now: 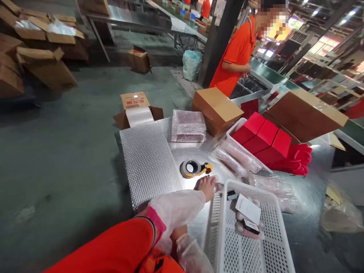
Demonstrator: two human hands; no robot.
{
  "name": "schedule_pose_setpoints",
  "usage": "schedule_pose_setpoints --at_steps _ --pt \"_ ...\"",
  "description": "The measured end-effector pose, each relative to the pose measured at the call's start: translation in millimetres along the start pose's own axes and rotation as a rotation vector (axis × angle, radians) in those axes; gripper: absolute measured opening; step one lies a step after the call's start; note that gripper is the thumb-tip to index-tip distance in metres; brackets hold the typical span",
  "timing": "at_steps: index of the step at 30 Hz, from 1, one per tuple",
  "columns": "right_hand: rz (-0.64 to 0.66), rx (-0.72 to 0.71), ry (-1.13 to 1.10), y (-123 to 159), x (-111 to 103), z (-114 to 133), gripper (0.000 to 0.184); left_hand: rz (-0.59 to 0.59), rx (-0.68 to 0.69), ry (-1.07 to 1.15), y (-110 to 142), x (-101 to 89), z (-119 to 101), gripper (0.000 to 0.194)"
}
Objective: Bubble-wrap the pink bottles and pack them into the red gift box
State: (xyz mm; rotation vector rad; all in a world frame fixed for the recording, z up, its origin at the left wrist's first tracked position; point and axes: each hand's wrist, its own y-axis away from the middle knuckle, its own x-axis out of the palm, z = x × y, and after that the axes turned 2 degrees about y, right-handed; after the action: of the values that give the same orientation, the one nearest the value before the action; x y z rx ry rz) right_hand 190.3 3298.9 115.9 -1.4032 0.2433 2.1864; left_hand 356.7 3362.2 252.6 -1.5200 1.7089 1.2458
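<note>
My left hand (207, 187) reaches across the metal table, its fingers bent over something small and clear that I cannot make out. It is beside the corner of a white plastic basket (277, 231) and just below a tape dispenser (196, 168) with a yellow handle. Inside the basket lie a white box (248, 208), a small black box (250, 226) and wrapped pieces. My right hand (179, 232) is mostly covered by my left forearm; its fingers are hidden. A sheet of bubble wrap (150, 163) lies flat to the left, hanging over the table edge.
Folded bubble wrap (188, 127) and a closed carton (217, 110) stand at the back. Red boxes (261, 136) fill another basket, with bubble-wrapped rolls (233, 161) alongside. An open carton (136, 104) is beyond the table. A person in orange (237, 49) stands behind.
</note>
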Motion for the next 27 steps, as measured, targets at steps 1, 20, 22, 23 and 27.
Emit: schedule_pose_setpoints --at_steps 1,20,22,23,27 --pt "-0.009 0.002 -0.003 -0.1 3.4 1.1 0.035 -0.035 0.060 0.000 1.3 -0.5 5.7 0.076" --pt "-0.071 -0.093 -0.219 -15.7 -4.4 11.1 0.024 0.263 -0.020 -0.095 129.5 -50.6 144.9 0.026" --pt "-0.089 -0.093 -0.227 -15.9 -3.5 11.2 0.022 0.330 -0.013 -0.070 183.9 -33.1 164.6 0.024" --pt "-0.097 -0.090 -0.232 -16.0 -3.3 11.2 0.022 0.339 -0.032 -0.024 200.7 -27.1 172.4 0.026" --pt "-0.137 -0.081 -0.252 -15.9 -3.2 11.0 0.021 0.188 -0.044 0.134 186.4 -30.5 185.0 0.034"
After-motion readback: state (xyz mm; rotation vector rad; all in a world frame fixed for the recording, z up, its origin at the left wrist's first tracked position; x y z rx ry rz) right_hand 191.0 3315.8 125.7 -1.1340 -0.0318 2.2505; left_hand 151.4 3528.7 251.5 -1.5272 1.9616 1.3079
